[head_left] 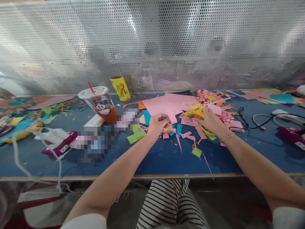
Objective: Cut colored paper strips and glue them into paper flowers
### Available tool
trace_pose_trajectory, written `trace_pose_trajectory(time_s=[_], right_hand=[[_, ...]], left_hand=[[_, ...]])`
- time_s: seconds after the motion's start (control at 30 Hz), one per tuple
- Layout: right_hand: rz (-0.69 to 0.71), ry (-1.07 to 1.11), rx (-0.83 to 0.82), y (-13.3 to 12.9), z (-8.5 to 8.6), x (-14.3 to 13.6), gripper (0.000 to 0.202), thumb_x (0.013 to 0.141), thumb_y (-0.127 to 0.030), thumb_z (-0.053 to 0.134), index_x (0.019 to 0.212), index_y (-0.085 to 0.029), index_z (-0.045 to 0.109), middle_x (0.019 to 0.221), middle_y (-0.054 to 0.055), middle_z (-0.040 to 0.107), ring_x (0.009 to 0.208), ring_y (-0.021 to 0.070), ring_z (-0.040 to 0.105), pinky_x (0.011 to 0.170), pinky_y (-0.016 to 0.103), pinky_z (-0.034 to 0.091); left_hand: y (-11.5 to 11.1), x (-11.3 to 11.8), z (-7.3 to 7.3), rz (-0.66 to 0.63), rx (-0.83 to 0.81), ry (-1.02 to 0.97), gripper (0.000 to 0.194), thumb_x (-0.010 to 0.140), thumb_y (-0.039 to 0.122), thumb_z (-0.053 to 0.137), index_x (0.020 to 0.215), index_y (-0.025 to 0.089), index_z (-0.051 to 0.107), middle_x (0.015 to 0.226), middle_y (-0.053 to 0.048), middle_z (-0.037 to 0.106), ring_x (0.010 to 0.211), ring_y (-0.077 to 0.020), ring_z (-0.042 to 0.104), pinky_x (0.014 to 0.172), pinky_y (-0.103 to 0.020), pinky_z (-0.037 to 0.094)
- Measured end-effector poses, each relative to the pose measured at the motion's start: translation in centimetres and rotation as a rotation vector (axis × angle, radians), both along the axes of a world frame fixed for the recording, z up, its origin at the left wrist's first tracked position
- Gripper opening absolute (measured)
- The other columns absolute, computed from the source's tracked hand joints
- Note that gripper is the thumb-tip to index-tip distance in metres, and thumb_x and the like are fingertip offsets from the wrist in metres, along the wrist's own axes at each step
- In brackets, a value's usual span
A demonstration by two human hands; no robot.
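My left hand [158, 124] pinches a small pink paper strip [172, 116] upright between thumb and fingers. Just below it lies a small pink paper flower [167, 128] with a yellow middle, partly hidden by the hand. My right hand [211, 121] is closed around a yellow tool [190, 113] that looks like a glue gun, its tip towards the left hand. The fingers cover much of it, and yellow jagged paper seems to lie beside it. Behind both hands is a large pink paper sheet [162, 103]. Pink fringed paper flowers [226, 117] lie beyond my right hand.
A lidded drink cup [102, 106] with a red straw and a yellow tape roll [120, 88] stand at left. Purple glue guns [59, 144] with cords lie on both sides. Paper scraps [196, 152] litter the blue table [162, 163]. A perforated metal screen [152, 35] rises behind.
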State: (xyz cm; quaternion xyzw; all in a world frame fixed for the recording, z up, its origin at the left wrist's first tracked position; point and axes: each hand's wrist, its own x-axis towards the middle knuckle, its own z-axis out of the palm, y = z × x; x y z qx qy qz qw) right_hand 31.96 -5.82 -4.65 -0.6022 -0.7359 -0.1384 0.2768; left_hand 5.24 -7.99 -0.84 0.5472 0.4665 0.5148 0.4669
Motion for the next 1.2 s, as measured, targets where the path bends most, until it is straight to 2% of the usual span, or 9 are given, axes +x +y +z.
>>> trace_pose_trajectory(time_s=[0.13,0.3,0.4,0.6,0.7,0.8,0.9,1.03,1.2], right_hand=[[0.015,0.037,-0.026,-1.0,0.8,-1.4,0.041,0.078,-0.047,0.055,0.098,-0.012,0.050,0.100,0.016,0.051,0.098,0.0296,0.050,0.079,0.044,0.043],[0.592,0.510,-0.180,-2.5,3.3,-6.1,0.027,0.079,-0.040,0.055,0.097,-0.019,0.053,0.104,0.009,0.052,0.100,0.0194,0.052,0.081,0.035,0.047],[0.735,0.742,-0.277,-3.0,3.7,-9.1,0.029,0.073,-0.041,0.062,0.090,-0.020,0.055,0.103,0.007,0.053,0.097,0.0175,0.054,0.079,0.032,0.049],[0.693,1.166,-0.415,-2.6,3.4,-12.0,0.025,0.067,-0.039,0.067,0.080,-0.019,0.057,0.081,0.001,0.059,0.079,0.0134,0.057,0.078,0.031,0.049],[0.639,1.347,-0.416,-2.0,3.2,-11.6,0.027,0.063,-0.038,0.070,0.076,-0.019,0.055,0.079,-0.001,0.059,0.077,0.0124,0.059,0.075,0.029,0.050],[0.536,1.404,-0.408,-1.4,2.6,-10.5,0.031,0.057,-0.037,0.072,0.071,-0.019,0.052,0.074,-0.001,0.058,0.077,0.0137,0.061,0.072,0.029,0.052],[0.463,1.404,-0.443,-0.9,1.7,-9.3,0.031,0.054,-0.034,0.073,0.068,-0.018,0.049,0.066,-0.003,0.056,0.071,0.0145,0.063,0.067,0.028,0.053],[0.399,1.384,-0.463,-0.5,0.7,-8.7,0.030,0.054,-0.029,0.073,0.064,-0.018,0.047,0.064,-0.002,0.057,0.070,0.0147,0.063,0.062,0.026,0.053],[0.394,1.356,-0.447,-0.4,0.4,-8.8,0.026,0.055,-0.026,0.070,0.064,-0.018,0.047,0.063,-0.001,0.056,0.071,0.0169,0.064,0.059,0.027,0.053]], left_hand=[[0.2,0.2,-0.3,-0.013,0.005,-0.065,0.010,0.062,0.022,0.063,0.068,0.015,0.058,0.056,0.002,0.058,0.053,-0.0103,0.057,0.054,-0.022,0.046],[0.4,0.2,-0.7,-0.020,0.140,-0.050,0.007,0.063,0.019,0.063,0.067,0.015,0.061,0.065,0.001,0.061,0.061,-0.0084,0.056,0.058,-0.019,0.044],[0.2,0.2,-0.7,-0.038,0.164,-0.055,0.010,0.066,0.023,0.061,0.070,0.014,0.061,0.071,0.000,0.062,0.061,-0.0083,0.055,0.059,-0.020,0.044],[0.2,-0.1,-0.1,-0.034,0.190,0.092,0.016,0.073,0.028,0.057,0.081,0.015,0.061,0.085,-0.004,0.065,0.073,-0.0129,0.060,0.069,-0.025,0.047],[1.0,-1.0,-0.1,0.006,0.272,0.383,0.026,0.071,0.027,0.058,0.094,0.015,0.060,0.103,-0.009,0.063,0.097,-0.0198,0.058,0.085,-0.031,0.044],[1.8,-2.3,-0.6,0.086,0.233,0.755,0.047,0.063,0.037,0.066,0.104,0.015,0.057,0.112,-0.015,0.060,0.110,-0.0299,0.051,0.093,-0.040,0.037],[2.2,-3.0,-1.1,-0.065,0.146,0.934,0.061,0.051,0.047,0.071,0.101,0.016,0.057,0.106,-0.016,0.062,0.106,-0.0318,0.054,0.086,-0.035,0.040],[2.0,-3.0,-1.3,-0.202,0.162,0.972,0.062,0.051,0.043,0.071,0.104,0.017,0.054,0.102,-0.013,0.063,0.094,-0.0276,0.059,0.076,-0.029,0.042],[1.5,-2.4,-1.0,-0.265,0.240,0.859,0.062,0.054,0.031,0.070,0.111,0.016,0.049,0.104,-0.011,0.058,0.088,-0.0219,0.058,0.074,-0.029,0.044]])
